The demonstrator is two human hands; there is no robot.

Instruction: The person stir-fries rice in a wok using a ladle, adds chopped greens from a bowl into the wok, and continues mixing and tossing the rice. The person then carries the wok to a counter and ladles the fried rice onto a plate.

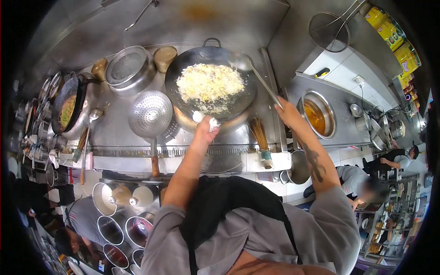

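My left hand (206, 131) is closed on a white cloth (213, 123) at the near rim of a large black wok (174, 75). The cloth covers the spot where it meets the wok. Fried rice with yellow egg bits (208, 82) lies spread across the wok's bottom. In my right hand (288, 111) is the handle of a long metal wok ladle (265, 84). The ladle's blurred head is over the wok's right side, apart from the main heap of rice.
A perforated skimmer (151, 114) lies left of the wok, and a bamboo brush (261, 142) stands at the front right. A steel pot with orange liquid (316, 114) is on the right counter. Several containers (110, 229) stand at lower left. Other people (357, 183) are behind.
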